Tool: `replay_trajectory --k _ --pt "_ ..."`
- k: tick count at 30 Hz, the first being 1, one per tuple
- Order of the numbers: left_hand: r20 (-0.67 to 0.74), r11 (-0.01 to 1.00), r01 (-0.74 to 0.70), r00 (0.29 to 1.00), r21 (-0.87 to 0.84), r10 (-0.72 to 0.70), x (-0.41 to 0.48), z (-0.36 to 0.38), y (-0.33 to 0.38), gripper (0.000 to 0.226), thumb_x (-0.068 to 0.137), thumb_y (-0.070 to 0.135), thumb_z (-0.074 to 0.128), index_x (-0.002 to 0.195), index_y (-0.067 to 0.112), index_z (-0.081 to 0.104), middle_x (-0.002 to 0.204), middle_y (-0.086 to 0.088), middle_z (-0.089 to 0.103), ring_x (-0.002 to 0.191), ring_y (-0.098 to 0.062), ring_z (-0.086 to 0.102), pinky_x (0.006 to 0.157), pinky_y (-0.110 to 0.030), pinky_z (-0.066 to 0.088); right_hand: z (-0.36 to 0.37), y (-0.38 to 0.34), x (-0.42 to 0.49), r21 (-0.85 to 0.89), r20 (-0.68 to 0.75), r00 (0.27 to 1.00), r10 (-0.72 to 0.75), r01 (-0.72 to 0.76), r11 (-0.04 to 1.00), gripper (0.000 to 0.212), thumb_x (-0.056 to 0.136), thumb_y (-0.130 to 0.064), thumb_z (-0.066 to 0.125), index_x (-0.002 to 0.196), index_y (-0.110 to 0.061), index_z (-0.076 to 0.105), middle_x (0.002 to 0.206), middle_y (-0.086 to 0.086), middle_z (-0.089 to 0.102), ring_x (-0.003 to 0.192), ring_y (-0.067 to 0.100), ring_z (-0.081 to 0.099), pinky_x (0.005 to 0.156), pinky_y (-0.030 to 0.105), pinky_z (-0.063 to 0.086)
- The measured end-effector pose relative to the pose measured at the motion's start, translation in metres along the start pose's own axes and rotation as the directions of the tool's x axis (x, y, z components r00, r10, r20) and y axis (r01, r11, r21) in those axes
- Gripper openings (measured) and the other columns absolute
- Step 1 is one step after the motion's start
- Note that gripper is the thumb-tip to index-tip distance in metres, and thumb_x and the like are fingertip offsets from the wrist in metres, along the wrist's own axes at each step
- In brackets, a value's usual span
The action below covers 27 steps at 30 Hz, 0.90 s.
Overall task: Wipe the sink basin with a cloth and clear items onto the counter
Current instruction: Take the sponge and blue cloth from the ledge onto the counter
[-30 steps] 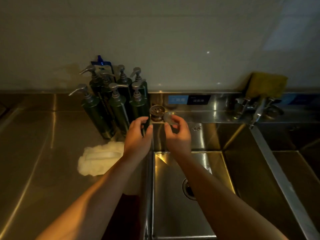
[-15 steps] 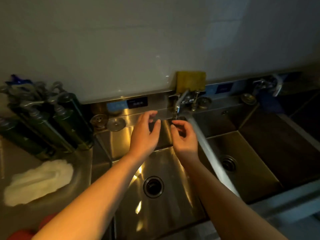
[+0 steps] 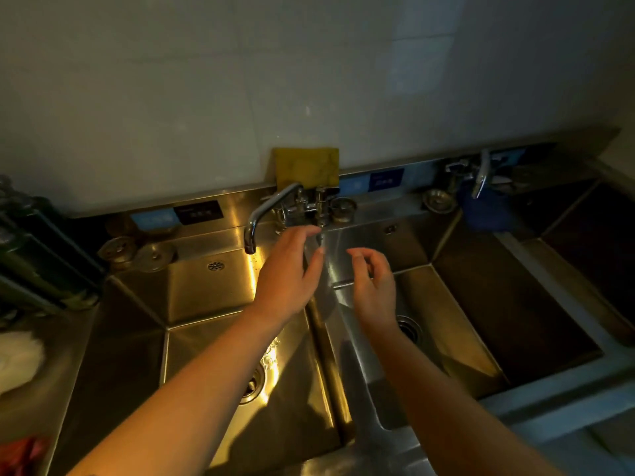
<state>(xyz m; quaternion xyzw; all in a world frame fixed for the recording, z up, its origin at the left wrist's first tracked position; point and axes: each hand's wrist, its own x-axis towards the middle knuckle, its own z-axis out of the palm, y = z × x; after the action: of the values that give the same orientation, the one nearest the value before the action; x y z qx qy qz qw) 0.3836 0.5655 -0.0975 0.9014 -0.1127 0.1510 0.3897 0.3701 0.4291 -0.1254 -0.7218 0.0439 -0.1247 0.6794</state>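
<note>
My left hand (image 3: 288, 273) reaches out over the divider between two steel basins, fingers straight, just below the faucet (image 3: 271, 207). My right hand (image 3: 372, 286) hovers over the middle basin (image 3: 443, 324), fingers loosely curled, holding nothing. The left basin (image 3: 206, 293) has an open drain. A strainer basket (image 3: 117, 249) and a flat drain lid (image 3: 154, 255) sit on the ledge behind the left basin. A yellow cloth (image 3: 305, 164) hangs against the wall behind the faucet. A white cloth (image 3: 19, 359) lies on the counter at far left.
Dark pump bottles (image 3: 37, 255) stand at the left. Two more strainers (image 3: 343, 207) (image 3: 438, 200) rest on the back ledge. A second faucet (image 3: 481, 173) with a blue cloth (image 3: 484, 211) under it serves a dark basin (image 3: 584, 255) at right. Something red (image 3: 20, 451) lies bottom left.
The view swung right, from the bottles to the faucet and middle basin. Both hands left the strainer and lid on the ledge and moved right toward the faucet.
</note>
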Motion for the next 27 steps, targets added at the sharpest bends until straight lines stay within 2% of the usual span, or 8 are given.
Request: replay_trajectory --k 5,10,15,22,27 --pt "0.050 0.998 -0.007 0.999 0.056 0.004 -0.001 0.007 0.001 0.032 0.094 0.028 0.050 0.125 0.020 0.050 0.126 0.002 0.051 0.115 -0.012 0.049 0.088 -0.023 0.038 -0.010 0.006 0.007 -0.019 -0.006 1.000 0.015 -0.015 1.000 0.013 0.095 -0.027 0.049 0.090 -0.034 0.059 0.101 -0.004 0.057 0.083 -0.008 0.053 0.067 0.004 0.041" --pt "0.060 0.995 -0.053 0.997 0.081 0.048 0.007 0.007 -0.009 0.034 0.094 0.030 0.050 0.127 0.021 0.049 0.126 0.002 0.051 0.116 -0.011 0.048 0.086 -0.021 0.036 -0.002 0.006 0.010 -0.019 -0.010 1.000 0.006 -0.006 1.000 0.015 0.094 -0.026 0.051 0.086 -0.037 0.056 0.100 -0.003 0.056 0.084 0.000 0.055 0.070 0.016 0.046" --pt "0.029 0.991 -0.081 0.996 0.111 0.078 0.019 0.011 -0.014 0.033 0.093 0.030 0.053 0.125 0.023 0.049 0.125 0.003 0.052 0.113 -0.009 0.048 0.083 -0.017 0.032 0.003 0.007 0.019 -0.054 0.016 1.000 -0.022 0.023 0.998 0.017 0.094 -0.021 0.052 0.087 -0.037 0.054 0.100 -0.004 0.054 0.081 -0.011 0.052 0.066 0.002 0.041" --pt "0.061 0.981 -0.061 0.997 0.187 0.051 0.043 0.022 -0.010 0.036 0.093 0.032 0.052 0.127 0.023 0.047 0.128 0.001 0.049 0.114 -0.013 0.047 0.082 -0.021 0.035 -0.005 0.011 0.055 -0.052 0.061 0.998 -0.023 0.027 0.998 0.017 0.094 -0.022 0.052 0.089 -0.038 0.052 0.102 -0.005 0.052 0.083 -0.016 0.053 0.062 0.001 0.042" --pt "0.008 0.988 0.028 1.000 0.152 -0.030 0.064 0.045 -0.010 0.032 0.091 0.028 0.056 0.122 0.023 0.050 0.123 0.002 0.051 0.108 -0.013 0.051 0.079 -0.024 0.042 -0.017 0.024 0.092 -0.057 0.082 0.996 0.031 -0.026 0.998 0.018 0.092 -0.030 0.055 0.097 -0.047 0.048 0.104 -0.021 0.049 0.089 -0.024 0.048 0.063 -0.001 0.041"
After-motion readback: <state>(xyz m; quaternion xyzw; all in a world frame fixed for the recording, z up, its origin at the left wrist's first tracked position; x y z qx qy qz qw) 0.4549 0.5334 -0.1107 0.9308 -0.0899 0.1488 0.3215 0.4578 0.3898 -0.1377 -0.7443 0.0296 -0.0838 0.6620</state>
